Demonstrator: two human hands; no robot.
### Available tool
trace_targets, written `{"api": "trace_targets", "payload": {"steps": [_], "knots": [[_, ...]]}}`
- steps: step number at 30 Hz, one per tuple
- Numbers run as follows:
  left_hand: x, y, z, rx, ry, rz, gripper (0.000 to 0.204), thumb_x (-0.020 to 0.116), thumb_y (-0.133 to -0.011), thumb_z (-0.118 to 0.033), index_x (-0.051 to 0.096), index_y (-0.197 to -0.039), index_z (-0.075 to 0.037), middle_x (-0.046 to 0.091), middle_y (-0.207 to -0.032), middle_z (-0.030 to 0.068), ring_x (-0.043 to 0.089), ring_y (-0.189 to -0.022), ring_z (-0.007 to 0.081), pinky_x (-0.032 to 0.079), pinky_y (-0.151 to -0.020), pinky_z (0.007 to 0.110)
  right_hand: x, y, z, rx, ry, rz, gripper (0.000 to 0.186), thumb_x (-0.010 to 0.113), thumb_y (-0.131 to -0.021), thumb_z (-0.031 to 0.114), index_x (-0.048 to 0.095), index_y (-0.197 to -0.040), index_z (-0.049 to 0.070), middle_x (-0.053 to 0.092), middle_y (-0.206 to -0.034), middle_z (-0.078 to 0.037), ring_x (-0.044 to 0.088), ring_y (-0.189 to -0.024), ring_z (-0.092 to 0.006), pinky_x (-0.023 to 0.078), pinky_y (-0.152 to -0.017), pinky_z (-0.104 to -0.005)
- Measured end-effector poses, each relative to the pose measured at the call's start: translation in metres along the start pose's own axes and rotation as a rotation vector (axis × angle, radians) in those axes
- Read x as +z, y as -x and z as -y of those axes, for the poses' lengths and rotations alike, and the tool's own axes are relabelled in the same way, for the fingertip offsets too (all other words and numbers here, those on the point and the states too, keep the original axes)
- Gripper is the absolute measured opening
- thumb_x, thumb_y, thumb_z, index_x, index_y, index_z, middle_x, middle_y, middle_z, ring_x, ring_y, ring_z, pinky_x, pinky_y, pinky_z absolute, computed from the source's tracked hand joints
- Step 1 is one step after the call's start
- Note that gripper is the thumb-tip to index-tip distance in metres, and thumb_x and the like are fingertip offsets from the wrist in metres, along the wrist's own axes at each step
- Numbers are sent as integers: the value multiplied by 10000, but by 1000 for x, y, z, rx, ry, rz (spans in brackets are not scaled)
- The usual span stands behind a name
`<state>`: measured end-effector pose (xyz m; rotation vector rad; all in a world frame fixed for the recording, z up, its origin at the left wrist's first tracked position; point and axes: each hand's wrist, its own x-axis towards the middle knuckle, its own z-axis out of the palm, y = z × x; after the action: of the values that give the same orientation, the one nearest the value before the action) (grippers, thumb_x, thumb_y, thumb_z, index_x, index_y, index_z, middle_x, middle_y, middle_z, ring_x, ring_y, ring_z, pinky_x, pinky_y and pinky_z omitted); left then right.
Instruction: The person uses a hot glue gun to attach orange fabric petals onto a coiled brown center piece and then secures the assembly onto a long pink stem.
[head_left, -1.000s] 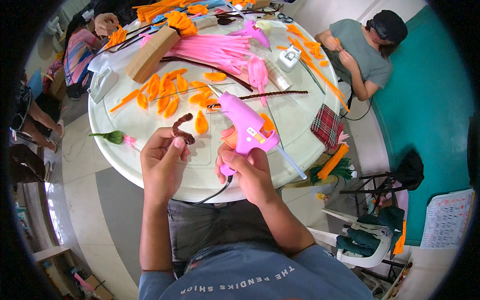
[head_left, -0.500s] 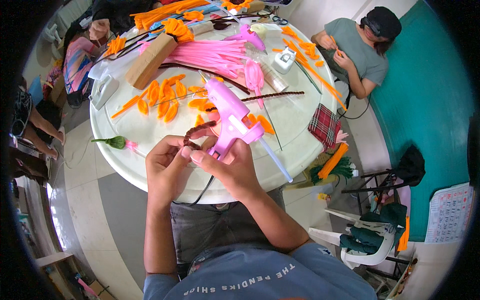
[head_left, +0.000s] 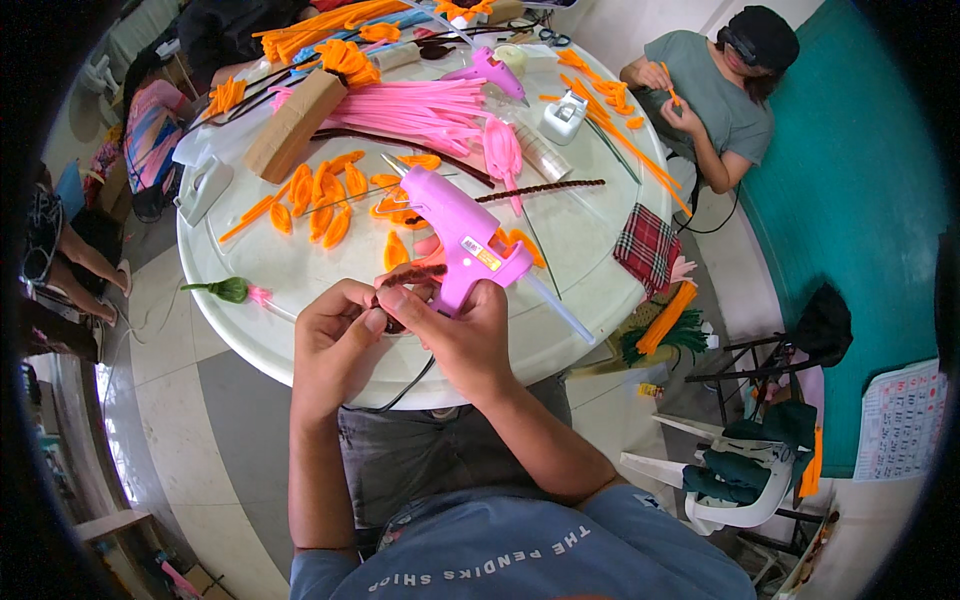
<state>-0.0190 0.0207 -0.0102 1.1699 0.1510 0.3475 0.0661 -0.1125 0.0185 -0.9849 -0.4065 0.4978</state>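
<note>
My left hand [head_left: 335, 340] pinches a coiled dark brown pipe cleaner [head_left: 415, 276] between thumb and fingers, near the table's front edge. Against the same coil presses the thumb of my right hand [head_left: 470, 335]. A pink-purple hot glue gun [head_left: 447, 215] is also held in the right hand, its nozzle pointing to the far left and a glue stick [head_left: 560, 310] jutting from its back. My fingers hide much of the coil. Beyond the hands lie several looped orange pipe-cleaner petals [head_left: 330, 205], and a longer twisted brown pipe cleaner [head_left: 540, 190] lies behind the gun.
On the round white table [head_left: 250, 330] are a pink pipe-cleaner bundle [head_left: 420, 108], a cardboard block [head_left: 294, 125], a second glue gun [head_left: 488, 72], a tape dispenser [head_left: 564, 117] and a green-and-pink bud [head_left: 232, 290]. A co-worker [head_left: 715, 105] sits at the far right. A white chair [head_left: 740, 510] stands right.
The pipe cleaner's free end has swung down from an upright curve to point right. My right thumb has moved over the coil, and the glue gun has shifted slightly.
</note>
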Motion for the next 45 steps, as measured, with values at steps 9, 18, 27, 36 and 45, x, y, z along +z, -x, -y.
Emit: {"api": "trace_targets", "payload": {"steps": [9,18,27,36,45], "knots": [[1,0,-6,13,86,29,111,629,-975,-61,596,-1040,23,685,-981,99,650,-916,152,514,-870,309,4,-1,-4,-59,-10,-15,382,712,-959,50,494,-1271,12,683,-1017,-83,675,-885,-100,548,-721,-230],[1,-2,-3,22,157,30,114,631,-971,-37,596,-1053,33,690,-997,121,665,-932,185,519,-877,319,9,-2,-1,-66,-39,-33,334,723,-947,41,542,-1226,10,715,-974,-75,679,-825,-81,548,-657,-226],[9,-1,-8,39,76,-50,112,621,-987,-43,614,-1075,26,687,-981,92,656,-910,165,513,-857,310,9,-3,-3,-105,66,6,359,711,-974,110,528,-1262,-2,683,-1017,-55,642,-803,-49,533,-688,-213],[4,-7,-2,61,180,-220,112,643,-1001,-93,628,-1071,-7,641,-900,4,515,-734,53,392,-657,220,-4,5,14,26,167,-82,347,667,-1016,249,511,-1255,52,725,-988,-96,600,-667,-62,445,-516,-197],[-4,-6,-5,52,140,-367,110,636,-1012,-157,632,-1002,-47,611,-898,27,528,-743,83,427,-679,241,-38,21,23,174,181,145,424,666,-1016,347,527,-1262,31,555,-690,-9,540,-549,-82,389,-456,-231]]}}
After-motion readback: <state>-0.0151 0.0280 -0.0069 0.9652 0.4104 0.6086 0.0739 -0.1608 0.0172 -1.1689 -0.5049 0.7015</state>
